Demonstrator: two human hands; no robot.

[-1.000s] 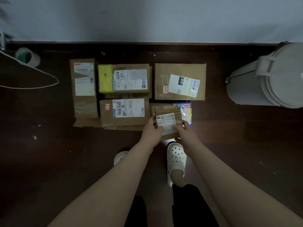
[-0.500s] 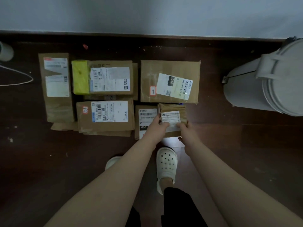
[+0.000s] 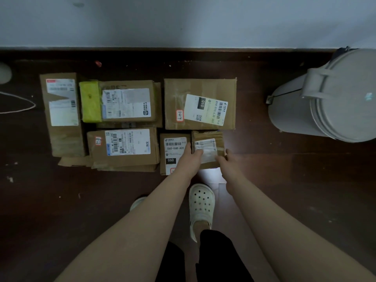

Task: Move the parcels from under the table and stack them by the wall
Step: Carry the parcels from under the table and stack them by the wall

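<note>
Small parcel (image 3: 207,142), now right of 060 parcel (image 3: 173,148), long axis wallward, in left hand (image 3: 190,158) and right hand (image 3: 226,162) grip.

Brown cardboard parcels lie flat on the dark floor (image 3: 61,200) near the wall (image 3: 183,21). At the left is a long narrow box (image 3: 62,137) with white labels. Beside it a yellow-taped box (image 3: 120,101) sits on a wider box (image 3: 159,102), and right of that is a large box (image 3: 200,89) with a tilted 010 label. Nearer the person lie a white-labelled box (image 3: 124,147), a small 060 box (image 3: 173,153) and, just beside it, a small taped parcel (image 3: 207,139), gripped by the left hand (image 3: 190,159) and the right hand (image 3: 225,162).
</note>
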